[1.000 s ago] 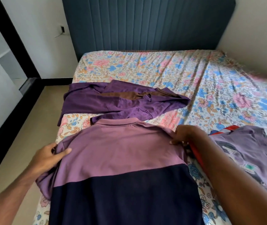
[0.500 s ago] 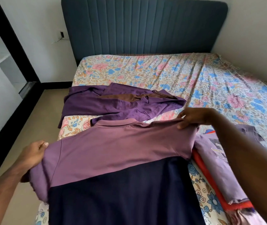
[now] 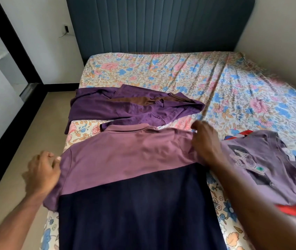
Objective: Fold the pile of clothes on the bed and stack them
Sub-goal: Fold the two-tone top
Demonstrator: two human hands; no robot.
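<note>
Holding the polo spread flat on the bed

I see the two-tone polo shirt [image 3: 125, 177] lying back-up on the floral bed [image 3: 161, 69]. My left hand [image 3: 42, 170] grips its left sleeve; my right hand [image 3: 204, 141] pinches the right shoulder. A dark purple shirt [image 3: 125, 109] lies beyond, and a lilac printed shirt [image 3: 269, 168] sits at the right.

No text, brand or number can be read anywhere. The grey-purple T-shirt [image 3: 269, 165], just right of the right hand's fingers [image 3: 196, 128], carries a printed graphic too blurred to make out.

Head-worn view, down over bed [image 3: 215, 83]
</note>
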